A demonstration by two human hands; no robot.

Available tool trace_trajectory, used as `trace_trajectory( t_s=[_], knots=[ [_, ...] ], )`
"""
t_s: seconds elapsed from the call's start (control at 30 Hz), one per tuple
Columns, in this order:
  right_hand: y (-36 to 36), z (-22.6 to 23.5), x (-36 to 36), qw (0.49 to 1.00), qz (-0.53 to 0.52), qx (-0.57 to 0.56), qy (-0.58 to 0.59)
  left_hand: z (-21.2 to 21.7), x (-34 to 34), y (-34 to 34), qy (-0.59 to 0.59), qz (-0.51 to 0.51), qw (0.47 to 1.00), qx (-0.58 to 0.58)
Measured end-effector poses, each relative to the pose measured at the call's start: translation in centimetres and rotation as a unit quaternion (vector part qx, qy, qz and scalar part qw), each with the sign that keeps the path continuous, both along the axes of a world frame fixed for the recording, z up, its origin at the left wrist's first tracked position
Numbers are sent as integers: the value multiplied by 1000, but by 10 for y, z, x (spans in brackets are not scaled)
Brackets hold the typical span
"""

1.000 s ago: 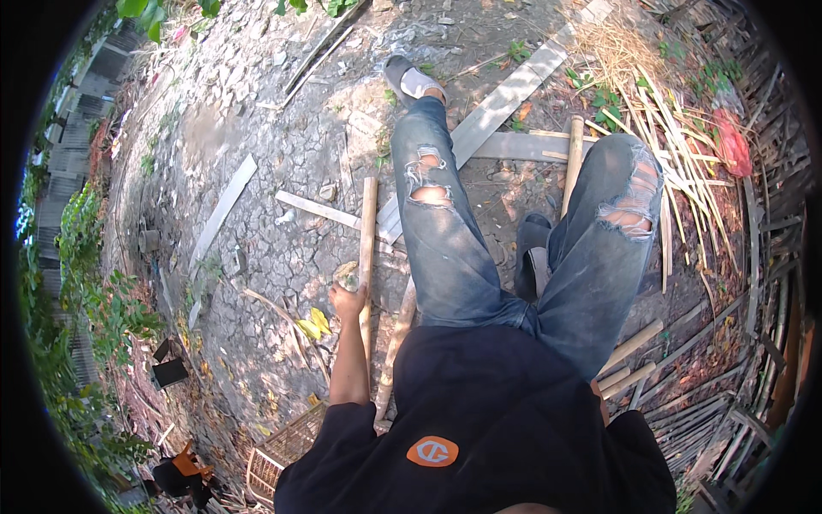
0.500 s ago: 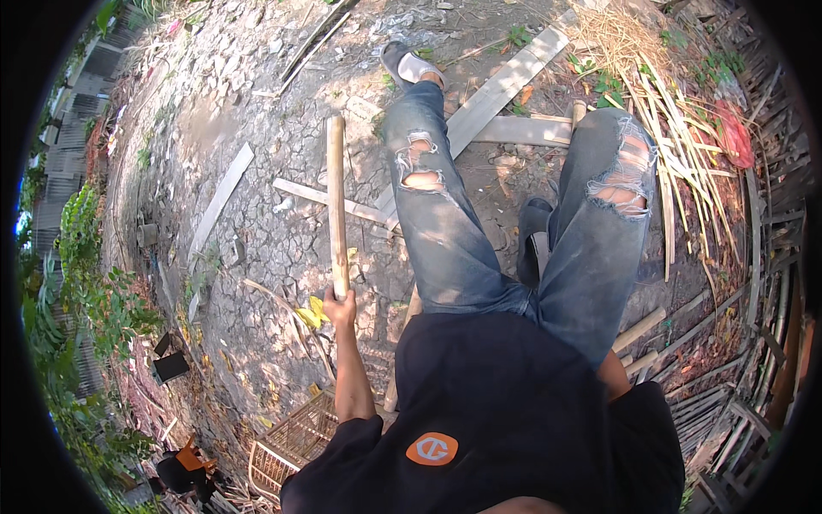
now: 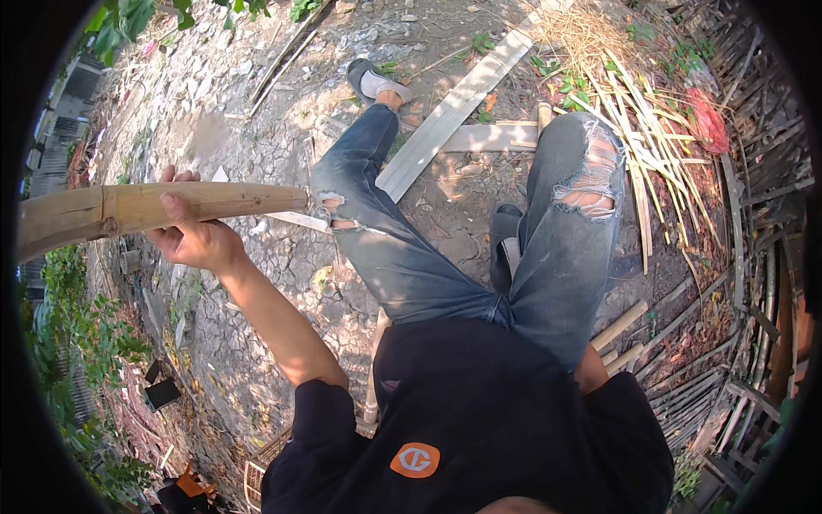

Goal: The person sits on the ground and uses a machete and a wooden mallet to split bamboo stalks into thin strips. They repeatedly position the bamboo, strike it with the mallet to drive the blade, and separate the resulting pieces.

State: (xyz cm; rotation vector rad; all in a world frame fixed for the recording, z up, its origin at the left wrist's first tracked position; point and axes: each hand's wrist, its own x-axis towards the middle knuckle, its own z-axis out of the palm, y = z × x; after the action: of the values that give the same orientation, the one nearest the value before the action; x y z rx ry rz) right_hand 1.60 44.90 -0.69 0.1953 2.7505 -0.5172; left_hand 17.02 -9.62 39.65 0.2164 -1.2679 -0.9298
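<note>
My left hand (image 3: 195, 231) is raised and wrapped round a tan bamboo pole (image 3: 257, 199). The pole lies almost level across the left of the view. Its near part looks thick and runs out past the left rim, while the other end stops close by my left knee. A node ring shows just left of my fingers. Of my right arm (image 3: 591, 371), only a short stretch appears beside my right thigh; the hand itself is hidden behind the leg.
Flat grey boards (image 3: 458, 111) lie crossed on cracked earth ahead of my feet. Thin split strips (image 3: 655, 163) are heaped at the right near a red plastic bag (image 3: 705, 120). Cut bamboo pieces (image 3: 620, 324) lie beside my right hip. A slatted bamboo cage (image 3: 254, 484) shows at lower left.
My left hand has lifted the bamboo pole up and left, swinging it from upright to nearly level and closer to me. The whole view has shifted slightly; my right arm stays beside the thigh.
</note>
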Motion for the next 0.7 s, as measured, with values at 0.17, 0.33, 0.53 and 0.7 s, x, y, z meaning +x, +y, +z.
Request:
trace_trajectory(
  t_s=[0.17,0.33,0.53,0.7],
  knots=[
    [-1,-5,20,1000,-2,-9,-15,6,-87,37,-44,-138,988,-45],
    [6,-16,29,999,-21,-30,-21,-61,-164,86,-96,-240,965,46],
    [78,-78,56,996,-75,-42,-5,-142,-211,111,-175,-266,941,117],
    [82,-62,92,980,-187,-26,62,-180,-209,100,-267,-234,929,106]
  ],
)
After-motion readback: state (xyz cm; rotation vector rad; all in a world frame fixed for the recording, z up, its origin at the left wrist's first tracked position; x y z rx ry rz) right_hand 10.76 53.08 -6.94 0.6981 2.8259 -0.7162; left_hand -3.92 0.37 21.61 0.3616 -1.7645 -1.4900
